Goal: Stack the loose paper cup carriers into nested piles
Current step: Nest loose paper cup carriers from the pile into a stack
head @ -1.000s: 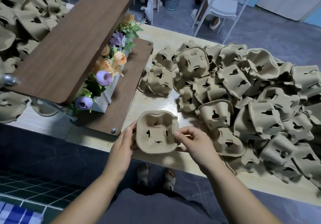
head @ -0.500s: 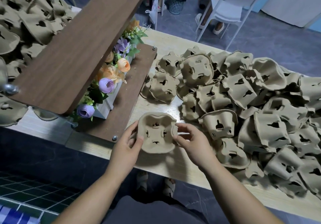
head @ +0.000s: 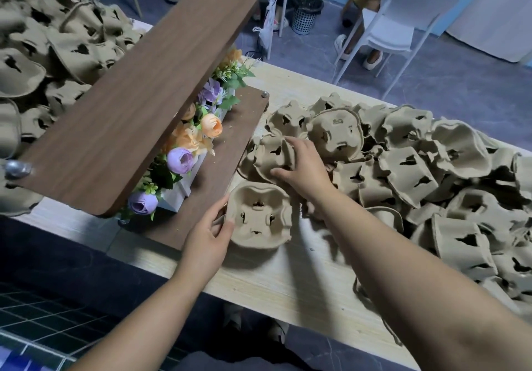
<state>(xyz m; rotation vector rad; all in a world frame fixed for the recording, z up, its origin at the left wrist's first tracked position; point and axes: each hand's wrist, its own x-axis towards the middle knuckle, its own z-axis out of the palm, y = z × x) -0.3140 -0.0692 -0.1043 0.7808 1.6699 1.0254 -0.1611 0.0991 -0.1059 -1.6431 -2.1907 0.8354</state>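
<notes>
left grip [head: 208,233] pinches the 9 o'clock rim of the base carrier [head: 260,221]: thumb on the rim, fingers round the outer wall. the carrier sits cup-side up on the bench [head: 288,284], near centre of view, just beside the lower board of the wooden shelf [head: 121,111]. we can't tell if it is one carrier or a few already nested. our read: we pin it so it doesn't skate when the next one drops in, and it sits cup-side up so the pockets take the next shell.

right grip [head: 306,166] is at 12 o'clock of the base. its fingers curl over a loose carrier [head: 264,159] with the thumb on the near edge, so it is closed around it. we can't tell if it's lifted clear. that one looks bottom up, at the 9 o'clock fringe of the heap [head: 431,186]. we likely chose it because it is closest and on top, so nothing drags with it.

the heap spreads from 12 to 4 o'clock of the base, pieces tilted every way. more carriers [head: 57,39] lie at 10 o'clock behind the shelf. the task looks barely started.

next: flip the piece cup-side up and match its lobes to the base, else it jams skewed.
</notes>
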